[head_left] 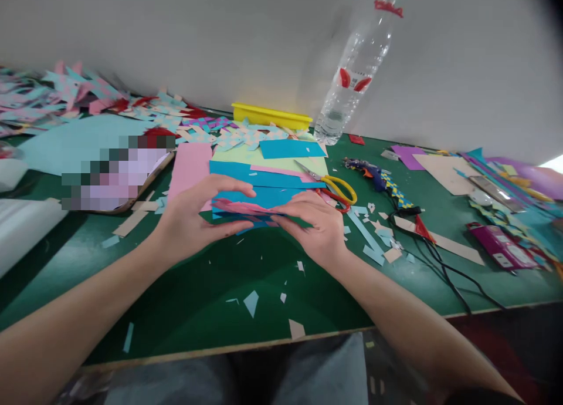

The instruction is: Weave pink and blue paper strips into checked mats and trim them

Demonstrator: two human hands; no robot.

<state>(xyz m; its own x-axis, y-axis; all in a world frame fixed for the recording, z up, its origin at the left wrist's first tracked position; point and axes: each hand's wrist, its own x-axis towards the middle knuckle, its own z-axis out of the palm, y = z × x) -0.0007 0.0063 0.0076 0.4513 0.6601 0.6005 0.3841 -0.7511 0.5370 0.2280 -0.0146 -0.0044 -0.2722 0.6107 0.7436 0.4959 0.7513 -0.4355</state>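
In the head view my right hand (314, 220) pinches one end of a folded pink paper piece (241, 207) between thumb and fingers. My left hand (193, 211) curves around the other end, thumb and fingers apart, with a gap on both sides of the paper. Beneath them lie blue paper sheets (229, 173) on a pale green sheet (237, 154). A pink sheet (189, 161) is just beyond my left hand. Scissors with yellow and red handles (341, 188) rest beside my right hand, their blades towards the papers.
A clear plastic bottle (352, 70) stands behind the papers, near a yellow tray (272, 116). Left is a phone (118, 179), partly pixelated. Woven paper strips (70, 91) pile up at the back left. Black cords (444, 270) and a purple box (501, 246) lie right; paper scraps (251, 303) dot the green table.
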